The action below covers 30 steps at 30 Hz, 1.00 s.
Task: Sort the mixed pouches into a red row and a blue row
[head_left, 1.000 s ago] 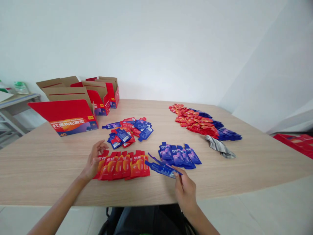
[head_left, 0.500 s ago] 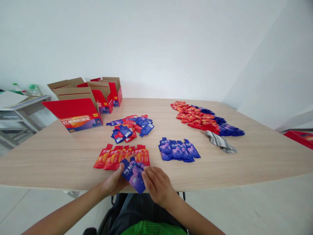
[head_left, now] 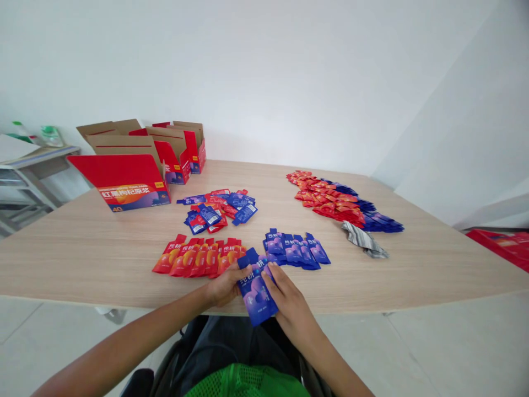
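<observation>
Two or so overlapping blue pouches (head_left: 257,298) are held near the table's front edge. My left hand (head_left: 226,285) grips their left side, thumb on the printed face. On their right side, my right hand (head_left: 288,298) has its fingers closed over the edge. Just behind my left hand lies a row of red pouches (head_left: 194,258), spouts pointing away from me. A row of blue pouches (head_left: 295,251) lies beyond my right hand, partly covered by the held ones. Farther back is a mixed heap of red and blue pouches (head_left: 219,209).
Open red cartons (head_left: 136,182) stand at the back left of the table (head_left: 124,275). A long pile of red and blue pouches (head_left: 339,201) lies at the right, with a striped grey cloth (head_left: 364,240) before it. A shelf (head_left: 37,160) stands at far left.
Both hands have moved right with the blue pouches, from in front of the red row towards the blue row. The held pouches are now more upright and fanned apart at the top.
</observation>
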Each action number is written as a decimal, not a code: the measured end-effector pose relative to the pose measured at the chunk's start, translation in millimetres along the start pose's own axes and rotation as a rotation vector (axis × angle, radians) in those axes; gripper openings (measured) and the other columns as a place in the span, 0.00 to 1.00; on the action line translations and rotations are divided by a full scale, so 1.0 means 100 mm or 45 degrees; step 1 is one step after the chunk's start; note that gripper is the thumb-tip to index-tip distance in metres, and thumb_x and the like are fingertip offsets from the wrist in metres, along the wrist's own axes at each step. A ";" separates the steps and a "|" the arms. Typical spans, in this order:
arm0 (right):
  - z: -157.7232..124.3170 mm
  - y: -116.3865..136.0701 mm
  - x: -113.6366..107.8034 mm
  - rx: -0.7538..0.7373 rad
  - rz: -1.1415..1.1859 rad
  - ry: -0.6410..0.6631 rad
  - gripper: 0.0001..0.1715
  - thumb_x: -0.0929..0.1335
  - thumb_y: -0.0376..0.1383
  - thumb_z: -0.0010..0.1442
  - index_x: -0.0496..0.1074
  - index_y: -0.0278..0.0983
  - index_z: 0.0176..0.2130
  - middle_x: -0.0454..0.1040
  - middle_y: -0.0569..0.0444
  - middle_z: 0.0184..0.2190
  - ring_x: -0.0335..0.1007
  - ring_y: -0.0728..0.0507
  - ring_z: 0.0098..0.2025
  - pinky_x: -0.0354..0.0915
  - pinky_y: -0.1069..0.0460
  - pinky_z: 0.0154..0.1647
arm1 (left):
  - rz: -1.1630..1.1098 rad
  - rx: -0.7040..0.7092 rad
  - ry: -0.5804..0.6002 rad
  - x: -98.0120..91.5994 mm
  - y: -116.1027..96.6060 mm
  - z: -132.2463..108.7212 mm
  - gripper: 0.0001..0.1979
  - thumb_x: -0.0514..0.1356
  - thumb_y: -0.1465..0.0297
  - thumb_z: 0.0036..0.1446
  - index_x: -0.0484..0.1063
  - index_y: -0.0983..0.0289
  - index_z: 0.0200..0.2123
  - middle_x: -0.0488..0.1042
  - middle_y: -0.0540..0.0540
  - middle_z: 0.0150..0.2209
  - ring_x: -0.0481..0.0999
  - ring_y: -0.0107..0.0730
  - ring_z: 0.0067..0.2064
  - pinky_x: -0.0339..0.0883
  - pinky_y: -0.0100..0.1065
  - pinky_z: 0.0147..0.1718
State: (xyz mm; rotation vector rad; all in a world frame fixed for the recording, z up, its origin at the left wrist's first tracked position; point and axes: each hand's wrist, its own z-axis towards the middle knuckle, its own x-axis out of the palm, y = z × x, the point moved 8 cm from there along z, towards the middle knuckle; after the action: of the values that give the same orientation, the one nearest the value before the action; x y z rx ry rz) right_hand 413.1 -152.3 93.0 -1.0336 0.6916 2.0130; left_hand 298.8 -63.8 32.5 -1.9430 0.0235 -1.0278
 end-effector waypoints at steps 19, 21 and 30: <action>0.24 -1.42 0.30 0.632 -0.465 0.138 0.35 0.58 0.20 0.60 0.68 0.26 0.64 0.66 0.36 0.64 0.67 0.36 0.64 0.63 0.41 0.67 | -0.087 0.072 0.080 0.25 0.43 0.20 0.29 0.67 0.46 0.56 0.79 0.69 0.39 0.81 0.64 0.32 0.81 0.40 0.32 0.72 0.36 0.33; 0.25 -1.44 0.35 0.663 -0.454 0.231 0.32 0.59 0.22 0.63 0.69 0.28 0.64 0.66 0.38 0.64 0.66 0.36 0.65 0.61 0.40 0.67 | -0.091 0.082 0.057 0.25 0.43 0.20 0.31 0.67 0.44 0.54 0.79 0.70 0.38 0.81 0.65 0.32 0.81 0.41 0.32 0.72 0.36 0.33; 0.12 -1.42 0.52 0.691 -0.253 0.257 0.38 0.62 0.50 0.72 0.63 0.24 0.67 0.58 0.32 0.68 0.53 0.31 0.72 0.49 0.34 0.73 | -0.022 0.090 -0.009 0.21 0.46 0.21 0.33 0.65 0.41 0.53 0.79 0.69 0.32 0.77 0.60 0.28 0.77 0.34 0.28 0.70 0.32 0.30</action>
State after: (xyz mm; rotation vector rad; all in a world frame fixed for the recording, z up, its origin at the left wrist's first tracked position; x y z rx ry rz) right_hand 503.4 -43.0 38.2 -0.9340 1.1189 1.4431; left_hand 343.2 -84.7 7.6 -1.8859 -0.0332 -1.0198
